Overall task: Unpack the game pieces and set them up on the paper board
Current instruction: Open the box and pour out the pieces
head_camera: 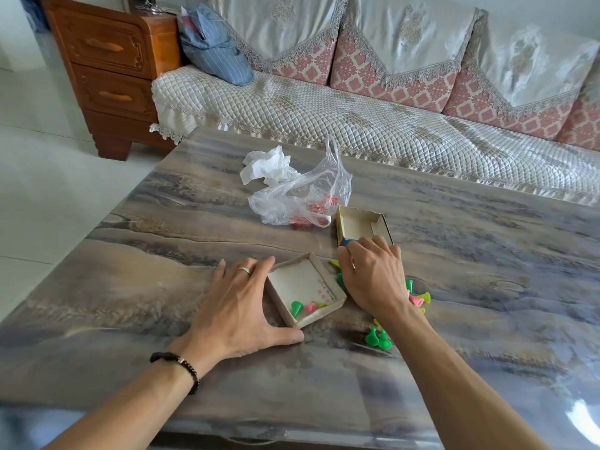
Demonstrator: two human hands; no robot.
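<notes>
While the shallow box tray (305, 289) is steadied by the left hand (242, 303), whose straight, spread fingers lie flat on the table (470, 254) with fingertips and thumb against the tray's near and left walls, loose game pieces (418, 298) are covered by the right hand (373, 277). That hand is arched over the pile just right of the tray, knuckles up; whether anything is pinched beneath the curled fingers cannot be told. A blue piece (346, 242) shows at its fingertips, against the second box half (362, 224) just beyond. A few pieces, green (296, 308) and pink (310, 307), are left in the tray's near corner, between the two hands. Two green pieces (378, 339) lie beside the right wrist. No paper board is laid out; folded paper may line the tray, but this cannot be confirmed.

Risk is judged to lie mainly in scattering: the small cones could be swept off the glossy table by the right forearm, or rolled out of reach if the pile is raked too quickly. Should the tray be tipped without being held, it could slide. A plastic bag (302, 196) and a crumpled tissue (266, 165) lie well beyond both hands.
</notes>
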